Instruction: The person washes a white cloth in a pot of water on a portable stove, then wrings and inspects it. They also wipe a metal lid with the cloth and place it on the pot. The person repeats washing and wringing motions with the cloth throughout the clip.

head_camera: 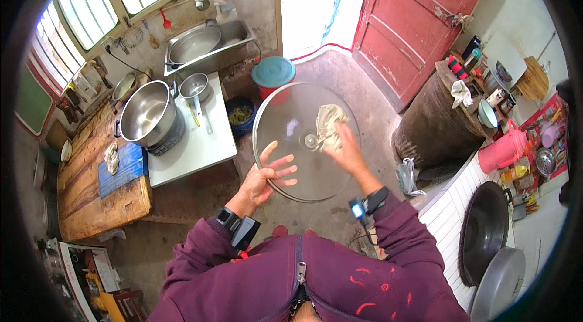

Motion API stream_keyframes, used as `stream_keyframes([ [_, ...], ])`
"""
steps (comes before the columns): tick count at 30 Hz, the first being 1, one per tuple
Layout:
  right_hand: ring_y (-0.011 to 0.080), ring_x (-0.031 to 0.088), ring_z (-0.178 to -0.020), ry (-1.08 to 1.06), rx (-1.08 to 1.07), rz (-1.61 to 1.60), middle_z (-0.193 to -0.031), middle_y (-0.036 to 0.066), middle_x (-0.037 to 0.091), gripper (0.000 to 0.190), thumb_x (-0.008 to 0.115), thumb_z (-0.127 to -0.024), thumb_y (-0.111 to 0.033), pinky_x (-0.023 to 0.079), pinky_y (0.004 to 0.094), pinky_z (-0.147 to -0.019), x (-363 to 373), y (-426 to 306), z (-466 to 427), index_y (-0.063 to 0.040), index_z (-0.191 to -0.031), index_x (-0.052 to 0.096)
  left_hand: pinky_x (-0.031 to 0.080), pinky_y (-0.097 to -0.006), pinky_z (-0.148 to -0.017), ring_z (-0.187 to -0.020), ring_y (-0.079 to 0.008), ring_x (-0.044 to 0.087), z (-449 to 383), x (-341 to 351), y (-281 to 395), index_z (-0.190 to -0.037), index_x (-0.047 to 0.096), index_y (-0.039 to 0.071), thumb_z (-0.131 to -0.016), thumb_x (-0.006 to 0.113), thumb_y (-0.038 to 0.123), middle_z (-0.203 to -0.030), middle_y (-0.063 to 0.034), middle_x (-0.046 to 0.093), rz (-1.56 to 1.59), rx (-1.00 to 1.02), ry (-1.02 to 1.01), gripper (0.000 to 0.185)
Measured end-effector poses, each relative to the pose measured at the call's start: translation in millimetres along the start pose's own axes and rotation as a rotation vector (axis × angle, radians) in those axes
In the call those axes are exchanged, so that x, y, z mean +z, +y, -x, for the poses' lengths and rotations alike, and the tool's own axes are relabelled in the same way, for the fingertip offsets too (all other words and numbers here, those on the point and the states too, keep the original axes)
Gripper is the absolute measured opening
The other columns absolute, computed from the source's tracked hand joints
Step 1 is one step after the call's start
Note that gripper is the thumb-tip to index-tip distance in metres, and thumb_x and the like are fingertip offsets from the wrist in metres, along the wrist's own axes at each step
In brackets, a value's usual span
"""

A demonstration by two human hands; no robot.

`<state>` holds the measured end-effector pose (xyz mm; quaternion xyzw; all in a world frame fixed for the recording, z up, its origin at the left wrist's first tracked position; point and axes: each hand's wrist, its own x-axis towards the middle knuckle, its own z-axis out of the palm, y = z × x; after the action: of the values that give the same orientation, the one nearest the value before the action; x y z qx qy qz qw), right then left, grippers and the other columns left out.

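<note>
A large round glass lid (291, 99) with a metal rim is held upright or tilted in front of me. My left hand (264, 181) grips its lower left rim, with the thumb on the near side and the fingers showing through the glass. My right hand (346, 149) holds a crumpled pale cloth (331, 121) against the lid, just right of its round centre knob (311, 141). To the left, a deep stainless steel pot (148, 115) stands on a dark cooker at the white tabletop.
A small saucepan (195, 86) and a blue board (123, 169) lie to the left. Beyond the lid stands a red bucket with a teal cover (273, 71). A sink (237, 33) is at the back. On the right are a brown barrel-like stand (432, 117), a pink thermos (501, 151) and a wok (485, 231).
</note>
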<state>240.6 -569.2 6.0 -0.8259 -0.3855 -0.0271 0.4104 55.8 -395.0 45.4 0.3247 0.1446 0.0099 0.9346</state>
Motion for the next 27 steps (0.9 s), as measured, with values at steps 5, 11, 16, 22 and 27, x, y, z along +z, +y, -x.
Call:
stream_keyframes([
  [5,0.032,0.043,-0.111,-0.149,-0.047,-0.236,-0.117,0.017,0.045,0.05,0.047,-0.068,0.001,0.034,0.036,-0.094,29,-49,41,-0.005,-0.118,0.044,0.044,-0.0483,-0.085,-0.106,-0.0324,0.048,-2,-7,-8,-0.133,0.023,0.019,-0.076,0.041,-0.007,-0.122,-0.0209,0.041,-0.064,0.018,0.097,0.064],
  [11,0.0298,0.048,-0.103,-0.455,-0.224,-0.368,-0.112,0.013,0.049,0.047,0.05,-0.067,-0.001,0.039,0.0372,-0.086,28,-96,49,-0.01,-0.113,0.048,0.042,-0.0388,-0.089,-0.105,-0.0272,0.049,-1,-22,-18,-0.129,0.029,0.014,-0.088,0.041,0.006,-0.116,-0.0193,0.047,0.134,0.145,0.172,0.044],
  [16,0.0283,0.052,-0.092,-0.592,-0.403,-0.296,-0.099,0.005,0.057,0.036,0.05,-0.063,0.003,0.041,0.0372,-0.079,9,-48,57,-0.014,-0.094,0.057,0.043,-0.0473,-0.086,-0.104,-0.0342,0.049,23,-27,-15,-0.133,0.02,0.016,-0.074,0.044,-0.007,-0.124,-0.0224,0.038,0.065,0.109,0.168,0.068],
  [22,0.0297,0.053,-0.089,-0.401,-0.049,0.164,-0.09,0.007,0.058,0.033,0.047,-0.063,0.002,0.043,0.0365,-0.077,-16,14,28,-0.015,-0.088,0.061,0.045,-0.0519,-0.081,-0.104,-0.0376,0.048,46,-25,-10,-0.134,0.019,0.017,-0.063,0.035,-0.014,-0.122,-0.0238,0.039,-0.03,0.117,0.245,0.078],
  [27,0.0311,0.048,-0.102,-0.058,-0.179,-0.311,-0.107,0.016,0.05,0.049,0.047,-0.063,0.002,0.037,0.0356,-0.088,-13,-45,-18,-0.007,-0.112,0.049,0.047,-0.0497,-0.079,-0.102,-0.0344,0.05,48,-12,-17,-0.134,0.018,0.017,-0.065,0.036,-0.014,-0.119,-0.0223,0.042,-0.042,0.089,0.217,0.078],
])
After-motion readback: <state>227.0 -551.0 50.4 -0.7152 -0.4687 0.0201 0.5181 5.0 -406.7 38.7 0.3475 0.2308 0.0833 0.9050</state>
